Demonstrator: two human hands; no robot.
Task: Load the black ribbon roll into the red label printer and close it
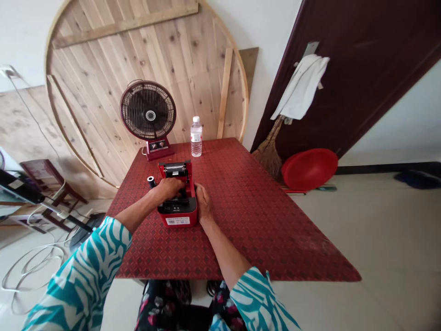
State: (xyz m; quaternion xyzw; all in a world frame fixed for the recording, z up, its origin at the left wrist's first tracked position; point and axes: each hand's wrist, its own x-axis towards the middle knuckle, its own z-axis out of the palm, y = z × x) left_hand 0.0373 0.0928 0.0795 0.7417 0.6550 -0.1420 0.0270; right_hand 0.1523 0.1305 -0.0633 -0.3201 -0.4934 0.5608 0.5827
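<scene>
A small red printer (178, 212) with its lid (175, 170) tipped open toward the back stands on the red patterned table (248, 216). My left hand (169, 188) reaches into the printer's open black compartment, fingers curled over what is inside; what they hold is hidden. Against the printer's right side rests my right hand (202, 202), fingers pressed along the casing. A small black roll (150, 181) stands on the table just left of the printer.
A red desk fan (149, 117) and a clear water bottle (196, 136) stand at the table's far edge. Behind them a round wooden tabletop (193, 59) leans on the wall. A red basin (309, 168) and a broom (268, 151) sit by the dark door.
</scene>
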